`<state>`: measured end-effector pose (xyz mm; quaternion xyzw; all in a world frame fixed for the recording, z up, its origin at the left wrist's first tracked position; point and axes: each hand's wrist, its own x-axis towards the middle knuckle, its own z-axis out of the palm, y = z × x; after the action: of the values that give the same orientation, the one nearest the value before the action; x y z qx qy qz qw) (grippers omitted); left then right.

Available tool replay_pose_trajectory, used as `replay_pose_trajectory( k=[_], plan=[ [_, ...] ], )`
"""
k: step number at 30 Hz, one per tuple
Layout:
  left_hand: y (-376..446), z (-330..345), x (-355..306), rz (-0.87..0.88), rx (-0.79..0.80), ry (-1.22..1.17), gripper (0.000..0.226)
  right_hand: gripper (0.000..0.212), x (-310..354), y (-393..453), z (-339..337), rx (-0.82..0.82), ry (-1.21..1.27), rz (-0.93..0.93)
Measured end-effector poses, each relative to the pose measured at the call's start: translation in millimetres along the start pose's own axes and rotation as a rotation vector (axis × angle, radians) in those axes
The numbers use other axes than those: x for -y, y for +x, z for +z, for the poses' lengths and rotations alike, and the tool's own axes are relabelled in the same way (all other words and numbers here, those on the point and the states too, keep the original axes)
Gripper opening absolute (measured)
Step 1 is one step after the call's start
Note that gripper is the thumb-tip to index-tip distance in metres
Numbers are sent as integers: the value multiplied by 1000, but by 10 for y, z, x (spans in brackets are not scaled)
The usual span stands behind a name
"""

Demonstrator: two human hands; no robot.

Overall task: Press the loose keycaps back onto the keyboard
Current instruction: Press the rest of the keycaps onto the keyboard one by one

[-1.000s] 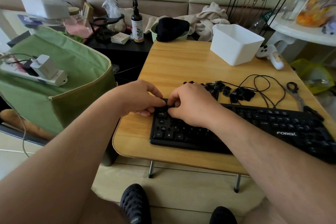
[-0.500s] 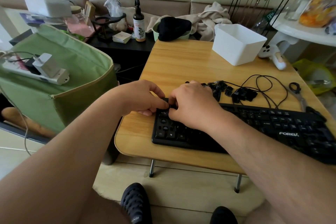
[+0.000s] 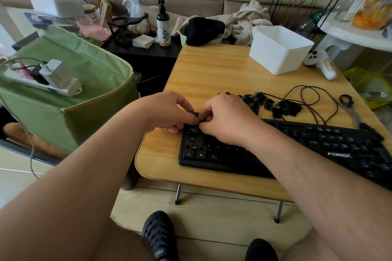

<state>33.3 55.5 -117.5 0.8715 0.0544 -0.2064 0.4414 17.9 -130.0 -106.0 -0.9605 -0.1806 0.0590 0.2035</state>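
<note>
A black keyboard (image 3: 318,144) lies along the front of the small wooden table (image 3: 212,74). Bare switch sockets show in its left columns. Both hands meet over its top-left corner. My left hand (image 3: 167,112) and my right hand (image 3: 227,118) have curled fingers, and their fingertips pinch a small black keycap (image 3: 195,115) between them just above the top-left keys. A pile of loose black keycaps (image 3: 282,107) lies on the table behind the keyboard, partly hidden by my right hand.
A black cable (image 3: 307,99) loops beside the keycap pile, with a keycap puller (image 3: 350,108) at the right. A white bin (image 3: 280,48) stands at the back right, a green fabric box (image 3: 63,95) left of the table. My feet are under the table's front edge.
Both hands stay at the keyboard's top-left corner; the fingertips have drawn closer together around the keycap. The view has shifted slightly.
</note>
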Motion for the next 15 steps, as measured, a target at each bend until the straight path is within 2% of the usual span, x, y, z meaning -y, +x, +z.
replay_pose_trajectory(
  k=[15],
  plan=[
    [4,20,2,-8,-6,12,36,6,-101,11,-38,40,233,41]
  ],
)
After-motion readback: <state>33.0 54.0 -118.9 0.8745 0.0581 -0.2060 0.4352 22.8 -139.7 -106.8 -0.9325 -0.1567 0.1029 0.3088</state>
